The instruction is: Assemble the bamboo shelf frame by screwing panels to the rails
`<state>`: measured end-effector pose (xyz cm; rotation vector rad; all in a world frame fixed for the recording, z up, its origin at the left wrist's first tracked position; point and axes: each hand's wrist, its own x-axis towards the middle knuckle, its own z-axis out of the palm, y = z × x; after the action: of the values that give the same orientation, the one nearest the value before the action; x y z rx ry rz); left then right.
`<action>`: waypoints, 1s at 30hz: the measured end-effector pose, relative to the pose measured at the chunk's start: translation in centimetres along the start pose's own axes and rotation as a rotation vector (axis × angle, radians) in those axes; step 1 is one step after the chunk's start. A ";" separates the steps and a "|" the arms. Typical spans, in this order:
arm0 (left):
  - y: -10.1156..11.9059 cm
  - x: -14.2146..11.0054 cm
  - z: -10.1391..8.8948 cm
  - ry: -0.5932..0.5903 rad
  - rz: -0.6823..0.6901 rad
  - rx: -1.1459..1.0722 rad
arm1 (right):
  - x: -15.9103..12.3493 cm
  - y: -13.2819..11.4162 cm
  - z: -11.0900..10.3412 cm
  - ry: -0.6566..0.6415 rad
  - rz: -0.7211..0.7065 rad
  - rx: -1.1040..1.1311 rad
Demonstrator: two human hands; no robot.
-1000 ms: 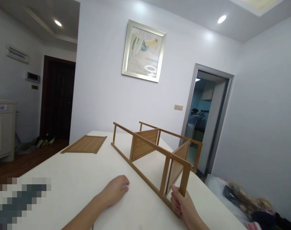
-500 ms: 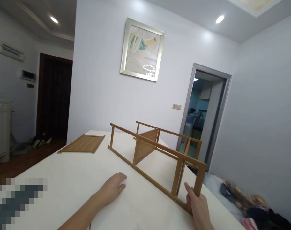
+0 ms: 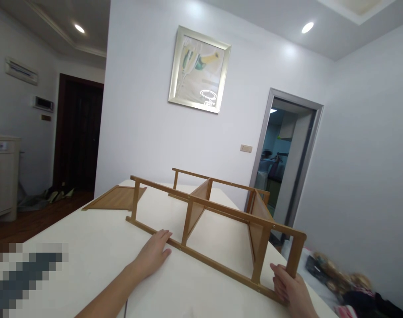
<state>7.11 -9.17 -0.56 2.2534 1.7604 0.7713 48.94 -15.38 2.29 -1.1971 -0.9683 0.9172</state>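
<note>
A brown wooden shelf frame (image 3: pixel 218 266) lies on its side on the white table (image 3: pixel 175 293), with two shelf panels fitted across it. My right hand (image 3: pixel 292 287) is wrapped round its near right end, by the short end bar. My left hand (image 3: pixel 155 254) rests with fingers stretched out, the fingertips on the lower rail left of the middle panel. Past the frame's left end a loose wooden panel (image 3: pixel 110 197) lies flat, partly covered by the frame's end.
A heap of clothes and bags (image 3: pixel 344 276) lies to the right of the table. A doorway (image 3: pixel 274 154) opens in the far wall, and a dark door (image 3: pixel 78 137) stands at left. A pixelated dark patch (image 3: pixel 25 274) covers the table's left corner.
The shelf frame has turned, its left end coming left and nearer, its right end shifting right with my right hand. My left hand has come to touch the lower rail.
</note>
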 end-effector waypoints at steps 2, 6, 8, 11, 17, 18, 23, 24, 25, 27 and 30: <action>0.5 -0.2 -0.6 -0.034 0.011 0.046 | 0.8 0.0 -0.5 -0.019 -0.007 -0.001; 1.5 -0.6 -1.6 -0.064 0.022 0.066 | 2.6 0.3 -1.0 0.006 -0.051 -0.046; 1.9 -0.8 -1.9 -0.068 0.021 0.063 | 3.4 0.5 -1.2 0.040 -0.082 -0.088; 2.5 -1.0 -2.1 -0.080 0.024 0.048 | 4.6 0.6 -1.6 0.091 -0.130 -0.179; 3.2 -1.3 -2.2 -0.134 0.010 -0.008 | 6.1 0.0 -1.8 0.250 -0.191 -0.482; 3.3 -1.3 -2.2 -0.146 0.008 -0.021 | 6.3 -0.1 -1.8 0.256 -0.187 -0.497; 3.6 -1.5 -2.2 -0.196 0.010 -0.082 | 7.4 -0.3 -1.8 0.267 -0.177 -0.577; 3.6 -1.5 -2.3 -0.205 0.009 -0.092 | 7.7 -0.3 -1.8 0.269 -0.176 -0.594; 3.7 -1.5 -2.3 -0.213 0.007 -0.101 | 7.9 -0.3 -1.7 0.272 -0.176 -0.610; 3.6 -1.6 -2.4 -0.228 -0.002 -0.114 | 8.3 -0.3 -1.6 0.278 -0.175 -0.634; 3.6 -1.6 -2.5 -0.252 -0.018 -0.131 | 8.7 -0.1 -1.3 0.281 -0.170 -0.657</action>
<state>8.61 -12.17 2.72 2.1392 1.5652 0.5531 53.03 -7.59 3.20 -1.7059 -1.1570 0.2753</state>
